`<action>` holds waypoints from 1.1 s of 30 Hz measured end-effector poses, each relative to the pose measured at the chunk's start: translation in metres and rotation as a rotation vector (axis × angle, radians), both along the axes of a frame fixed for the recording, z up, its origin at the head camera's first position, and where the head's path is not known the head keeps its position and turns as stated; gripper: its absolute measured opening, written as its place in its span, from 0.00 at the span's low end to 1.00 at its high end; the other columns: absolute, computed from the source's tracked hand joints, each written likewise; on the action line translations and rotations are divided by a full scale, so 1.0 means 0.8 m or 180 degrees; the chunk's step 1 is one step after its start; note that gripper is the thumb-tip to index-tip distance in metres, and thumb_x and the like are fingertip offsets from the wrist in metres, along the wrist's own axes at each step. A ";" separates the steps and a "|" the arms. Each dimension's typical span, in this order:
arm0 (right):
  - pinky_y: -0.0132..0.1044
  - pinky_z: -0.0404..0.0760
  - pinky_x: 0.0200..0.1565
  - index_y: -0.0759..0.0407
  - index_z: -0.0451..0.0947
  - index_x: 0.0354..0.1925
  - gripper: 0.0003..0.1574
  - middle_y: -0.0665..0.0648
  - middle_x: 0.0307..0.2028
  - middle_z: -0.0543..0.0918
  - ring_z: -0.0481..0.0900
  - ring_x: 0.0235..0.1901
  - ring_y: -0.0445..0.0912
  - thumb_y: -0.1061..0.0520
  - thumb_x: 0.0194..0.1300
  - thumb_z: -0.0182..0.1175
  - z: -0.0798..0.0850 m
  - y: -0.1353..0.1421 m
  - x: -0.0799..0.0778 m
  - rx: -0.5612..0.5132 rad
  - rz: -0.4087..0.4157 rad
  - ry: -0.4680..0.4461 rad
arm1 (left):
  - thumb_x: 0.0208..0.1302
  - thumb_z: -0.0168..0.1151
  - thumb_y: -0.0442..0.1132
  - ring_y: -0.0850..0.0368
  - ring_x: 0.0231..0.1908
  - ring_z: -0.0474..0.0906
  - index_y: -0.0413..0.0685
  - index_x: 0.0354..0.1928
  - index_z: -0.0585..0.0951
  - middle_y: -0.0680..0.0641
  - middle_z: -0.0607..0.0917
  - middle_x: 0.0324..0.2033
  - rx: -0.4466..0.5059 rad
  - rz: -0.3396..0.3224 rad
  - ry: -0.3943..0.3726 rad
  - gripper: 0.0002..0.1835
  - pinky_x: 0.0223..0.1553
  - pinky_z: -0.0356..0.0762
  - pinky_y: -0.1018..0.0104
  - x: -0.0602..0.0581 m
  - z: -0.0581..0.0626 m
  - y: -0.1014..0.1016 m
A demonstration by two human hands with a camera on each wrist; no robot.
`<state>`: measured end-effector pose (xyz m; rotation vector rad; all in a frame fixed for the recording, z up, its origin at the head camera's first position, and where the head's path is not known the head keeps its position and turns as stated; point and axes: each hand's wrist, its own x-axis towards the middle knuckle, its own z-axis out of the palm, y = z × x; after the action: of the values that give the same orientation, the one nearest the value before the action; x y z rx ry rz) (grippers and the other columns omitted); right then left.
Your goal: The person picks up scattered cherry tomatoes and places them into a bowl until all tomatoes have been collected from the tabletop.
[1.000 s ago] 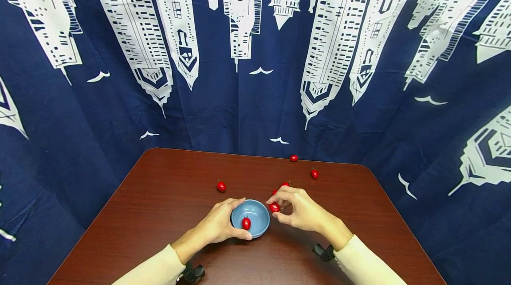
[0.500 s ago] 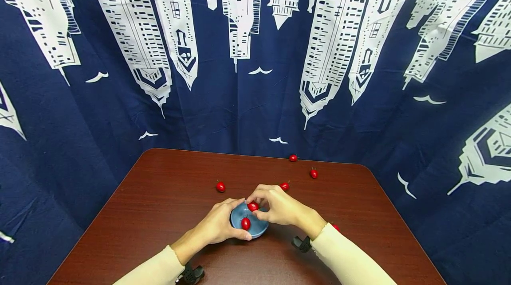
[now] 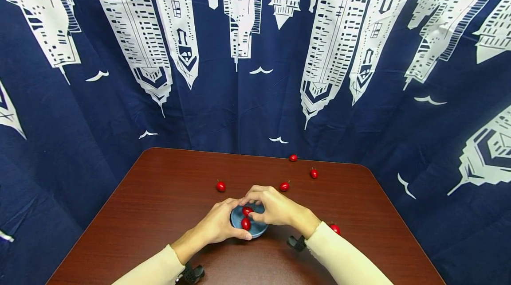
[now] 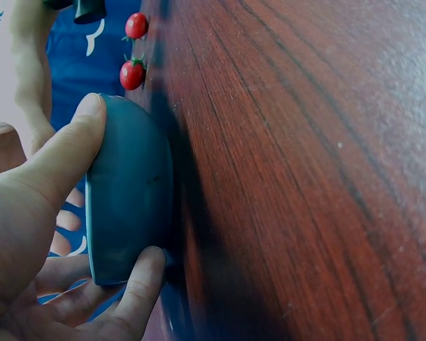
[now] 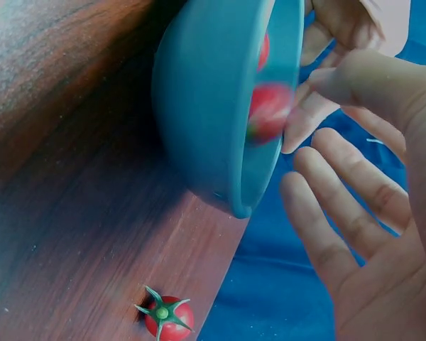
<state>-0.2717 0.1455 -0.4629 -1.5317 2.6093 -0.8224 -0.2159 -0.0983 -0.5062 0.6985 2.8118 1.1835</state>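
A small blue bowl point(image 3: 259, 230) stands on the table in the head view. My left hand point(image 3: 218, 222) grips its left side, with the thumb and fingers spread along the wall in the left wrist view. Two red cherry tomatoes are inside: one point(image 3: 245, 224) lies at the near side, the other point(image 3: 247, 211) just behind it. My right hand point(image 3: 275, 207) hovers over the bowl's right side, fingers parted and loosely bent. In the right wrist view the upper tomato point(image 5: 271, 112) is motion-blurred within the bowl's mouth, apart from the fingers.
More cherry tomatoes lie on the brown table point(image 3: 167, 187): one point(image 3: 221, 186) behind the bowl to the left, one point(image 3: 284, 186) behind my right hand, two near the far edge, and one point(image 3: 334, 229) beside my right sleeve. A blue skyline-print cloth point(image 3: 215, 112) hangs behind the table.
My right hand has moved left from beside the bowl to above it and let go of a cherry tomato. That tomato has dropped into the bowl. My left hand stays on the bowl.
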 end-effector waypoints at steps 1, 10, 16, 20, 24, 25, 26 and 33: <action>0.41 0.94 0.63 0.58 0.93 0.61 0.22 0.52 0.56 0.93 0.93 0.56 0.48 0.62 0.71 0.79 0.000 0.001 0.000 0.0007 -0.0004 0.0040 | 0.54 0.96 0.59 0.43 0.66 0.86 0.38 0.80 0.81 0.40 0.89 0.69 -0.0012 -0.0005 0.0019 0.56 0.71 0.87 0.39 0.000 0.000 0.000; 0.42 0.93 0.64 0.57 0.92 0.61 0.22 0.52 0.58 0.92 0.94 0.58 0.52 0.60 0.70 0.78 0.000 0.012 0.002 0.0004 -0.0123 0.0131 | 0.53 0.96 0.58 0.42 0.68 0.84 0.41 0.80 0.81 0.40 0.88 0.71 0.0029 0.0009 -0.0029 0.56 0.72 0.85 0.38 -0.001 0.000 0.002; 0.45 0.94 0.63 0.57 0.92 0.61 0.21 0.52 0.58 0.92 0.94 0.59 0.53 0.59 0.71 0.79 0.003 0.016 0.005 -0.0030 -0.0139 0.0123 | 0.54 0.96 0.58 0.39 0.70 0.84 0.38 0.82 0.79 0.38 0.86 0.74 0.0010 0.0013 -0.0077 0.58 0.73 0.85 0.36 0.000 -0.001 0.003; 0.42 0.93 0.64 0.56 0.92 0.61 0.21 0.51 0.58 0.92 0.93 0.59 0.52 0.58 0.71 0.79 0.005 0.021 0.009 -0.0016 -0.0170 0.0187 | 0.54 0.96 0.59 0.37 0.71 0.83 0.36 0.83 0.78 0.36 0.85 0.76 0.0006 0.0020 -0.0104 0.60 0.74 0.84 0.35 0.001 0.000 0.003; 0.42 0.94 0.62 0.55 0.93 0.60 0.21 0.50 0.57 0.92 0.93 0.58 0.50 0.58 0.71 0.80 0.006 0.026 0.012 -0.0027 -0.0211 0.0239 | 0.54 0.96 0.59 0.37 0.71 0.83 0.36 0.84 0.77 0.37 0.85 0.75 -0.0007 0.0027 -0.0098 0.61 0.74 0.84 0.35 0.001 0.001 0.003; 0.42 0.94 0.61 0.55 0.93 0.60 0.20 0.50 0.57 0.92 0.93 0.57 0.50 0.58 0.71 0.80 0.006 0.028 0.012 -0.0034 -0.0222 0.0242 | 0.54 0.96 0.59 0.38 0.71 0.83 0.36 0.84 0.77 0.37 0.86 0.75 -0.0008 0.0028 -0.0094 0.61 0.73 0.84 0.35 0.001 0.001 0.003; 0.42 0.94 0.61 0.55 0.93 0.60 0.20 0.50 0.57 0.92 0.93 0.57 0.50 0.58 0.71 0.80 0.006 0.029 0.013 -0.0039 -0.0230 0.0247 | 0.54 0.96 0.59 0.38 0.70 0.83 0.36 0.84 0.77 0.37 0.86 0.75 -0.0013 0.0029 -0.0091 0.61 0.73 0.85 0.36 0.001 0.001 0.003; 0.43 0.94 0.62 0.53 0.93 0.61 0.20 0.48 0.58 0.92 0.93 0.57 0.50 0.57 0.73 0.80 0.005 0.040 0.016 -0.0064 -0.0281 0.0215 | 0.55 0.95 0.59 0.42 0.69 0.85 0.36 0.84 0.76 0.36 0.86 0.75 -0.0041 0.0028 -0.0095 0.61 0.70 0.87 0.40 0.002 0.001 0.004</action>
<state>-0.2588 0.1771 -0.4591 -1.4844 2.7428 -0.8193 -0.2139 -0.0952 -0.5051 0.6625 2.7986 1.1658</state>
